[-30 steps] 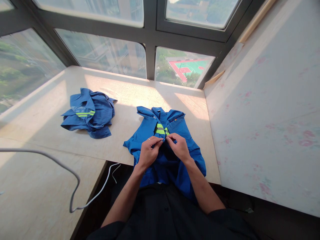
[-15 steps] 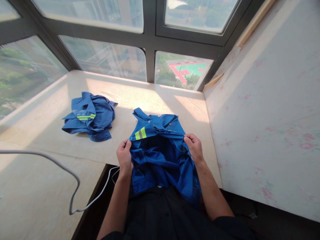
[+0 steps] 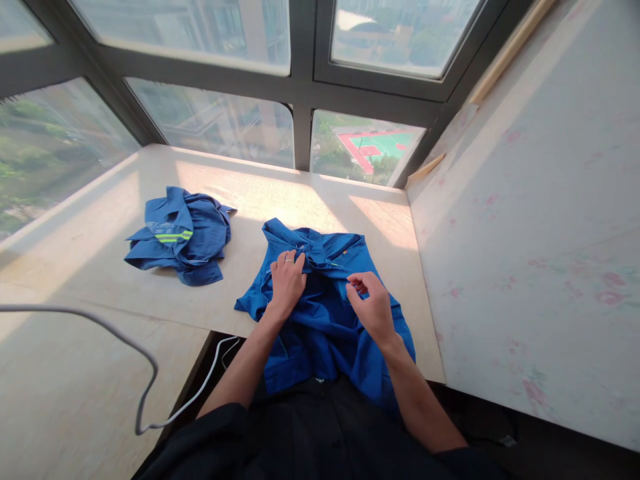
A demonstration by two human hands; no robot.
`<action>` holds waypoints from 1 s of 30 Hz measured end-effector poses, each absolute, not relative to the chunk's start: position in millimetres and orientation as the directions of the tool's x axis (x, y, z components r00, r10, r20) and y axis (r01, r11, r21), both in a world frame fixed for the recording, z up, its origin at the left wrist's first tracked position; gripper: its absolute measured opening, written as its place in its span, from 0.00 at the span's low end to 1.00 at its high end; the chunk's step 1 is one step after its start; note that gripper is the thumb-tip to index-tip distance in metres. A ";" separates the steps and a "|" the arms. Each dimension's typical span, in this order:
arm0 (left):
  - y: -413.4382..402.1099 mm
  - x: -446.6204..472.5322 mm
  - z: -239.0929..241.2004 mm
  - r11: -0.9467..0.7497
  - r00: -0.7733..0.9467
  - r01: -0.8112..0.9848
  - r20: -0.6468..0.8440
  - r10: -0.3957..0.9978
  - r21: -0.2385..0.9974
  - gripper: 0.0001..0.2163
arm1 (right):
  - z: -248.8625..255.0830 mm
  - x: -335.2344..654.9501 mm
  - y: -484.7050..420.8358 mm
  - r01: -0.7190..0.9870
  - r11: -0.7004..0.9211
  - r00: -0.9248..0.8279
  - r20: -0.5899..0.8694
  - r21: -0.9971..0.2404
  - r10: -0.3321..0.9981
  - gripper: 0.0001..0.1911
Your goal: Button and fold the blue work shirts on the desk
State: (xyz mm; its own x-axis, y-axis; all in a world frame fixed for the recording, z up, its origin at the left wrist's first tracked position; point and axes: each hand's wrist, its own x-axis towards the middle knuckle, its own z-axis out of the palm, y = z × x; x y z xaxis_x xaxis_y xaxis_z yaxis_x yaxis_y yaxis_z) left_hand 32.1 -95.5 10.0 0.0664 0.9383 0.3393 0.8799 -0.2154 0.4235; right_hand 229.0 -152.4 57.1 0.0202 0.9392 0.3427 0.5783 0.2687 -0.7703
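We lose part of the blue jacket (image 3: 325, 317) beneath the left hand (image 3: 289, 279), and we cannot tell whether the curled right hand (image 3: 371, 305) pinches its cloth. The pale print (image 3: 161, 229) on the crumpled garment (image 3: 206, 233) farther left is too small for us to read. The gray cable (image 3: 155, 368) runs off the left edge.

Daylight through windows (image 3: 215, 123); glare on ledge (image 3: 285, 197) (nearly washed out); scenery outside (image 3: 373, 148) hazy, soft.

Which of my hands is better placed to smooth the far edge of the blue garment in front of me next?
Probably the left hand: it reaches over the garment, closer to that far edge, while the right hand is curled nearer your body.
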 end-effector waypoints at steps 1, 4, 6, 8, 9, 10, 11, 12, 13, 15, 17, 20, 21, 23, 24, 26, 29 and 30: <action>-93.7 30.6 5.2 -0.215 0.072 0.884 0.334 0.940 0.416 0.13 | 60.5 221.7 -153.0 0.585 0.324 -0.061 0.358 -0.744 0.932 0.07; -96.3 26.2 0.1 -0.231 0.050 0.871 0.389 0.920 0.434 0.08 | 61.6 201.0 -147.2 0.594 0.448 -0.234 0.389 -0.668 0.891 0.11; -103.2 25.0 1.9 -0.249 0.010 0.840 0.444 0.896 0.482 0.08 | 56.3 190.9 -138.5 0.619 0.485 -0.274 0.409 -0.618 0.870 0.14; -112.1 25.4 4.6 -0.273 -0.026 0.780 0.465 0.885 0.564 0.08 | 50.1 185.2 -129.5 0.647 0.484 -0.277 0.410 -0.590 0.869 0.16; -116.7 26.0 5.6 -0.284 -0.043 0.737 0.462 0.886 0.613 0.08 | 47.6 184.1 -125.9 0.655 0.477 -0.273 0.405 -0.586 0.872 0.16; -121.3 26.8 6.5 -0.294 -0.059 0.689 0.455 0.888 0.663 0.08 | 45.8 184.0 -123.3 0.656 0.472 -0.270 0.400 -0.589 0.876 0.15; -125.6 27.6 7.1 -0.302 -0.076 0.637 0.447 0.891 0.710 0.08 | 44.7 184.7 -121.7 0.651 0.470 -0.271 0.396 -0.596 0.877 0.14; -129.5 28.5 7.8 -0.308 -0.090 0.585 0.438 0.895 0.750 0.09 | 44.2 186.2 -121.2 0.640 0.473 -0.276 0.393 -0.605 0.877 0.13; -133.1 29.3 8.5 -0.313 -0.102 0.536 0.428 0.898 0.784 0.09 | 44.2 188.3 -121.7 0.626 0.479 -0.285 0.392 -0.615 0.875 0.11; -139.0 31.0 10.8 -0.318 -0.111 0.459 0.409 0.906 0.830 0.09 | 45.2 193.2 -124.7 0.598 0.485 -0.294 0.389 -0.637 0.873 0.09; -143.6 33.2 14.2 -0.321 -0.096 0.408 0.389 0.916 0.855 0.09 | 46.9 198.0 -129.4 0.575 0.477 -0.282 0.386 -0.664 0.878 0.08; -149.3 38.5 20.5 -0.322 -0.089 0.366 0.377 0.922 0.873 0.08 | 49.4 203.2 -136.8 0.538 0.455 -0.227 0.398 -0.710 0.889 0.09; -151.0 40.8 22.6 -0.319 -0.095 0.353 0.373 0.923 0.880 0.08 | 50.0 204.4 -138.9 0.516 0.448 -0.205 0.403 -0.730 0.892 0.09; -154.3 45.8 26.3 -0.306 -0.116 0.314 0.356 0.927 0.899 0.07 | 50.7 206.2 -142.1 0.464 0.419 -0.155 0.394 -0.780 0.906 0.09; -155.9 48.3 27.8 -0.295 -0.129 0.288 0.342 0.931 0.911 0.07 | 50.8 207.1 -143.2 0.436 0.396 -0.133 0.377 -0.808 0.917 0.09; -158.6 52.6 29.7 -0.263 -0.156 0.231 0.302 0.940 0.937 0.06 | 50.2 208.9 -144.6 0.382 0.329 -0.097 0.316 -0.864 0.944 0.09; -162.0 56.8 29.0 -0.190 -0.197 0.146 0.217 0.956 0.971 0.06 | 48.5 211.6 -145.3 0.295 0.213 -0.072 0.201 -0.931 0.977 0.09; -163.0 57.8 27.7 -0.165 -0.209 0.114 0.186 0.960 0.980 0.06 | 47.9 212.3 -145.4 0.268 0.177 -0.068 0.164 -0.947 0.984 0.09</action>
State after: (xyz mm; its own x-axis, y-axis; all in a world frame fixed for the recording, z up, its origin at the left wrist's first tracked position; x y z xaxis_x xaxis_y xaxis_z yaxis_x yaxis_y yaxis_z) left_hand 57.8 -163.0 27.7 -0.2091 0.9601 0.1860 0.1137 -0.1650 0.9797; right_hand 212.3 -145.4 47.9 -0.0682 0.9841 0.1643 0.2682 0.1767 -0.9470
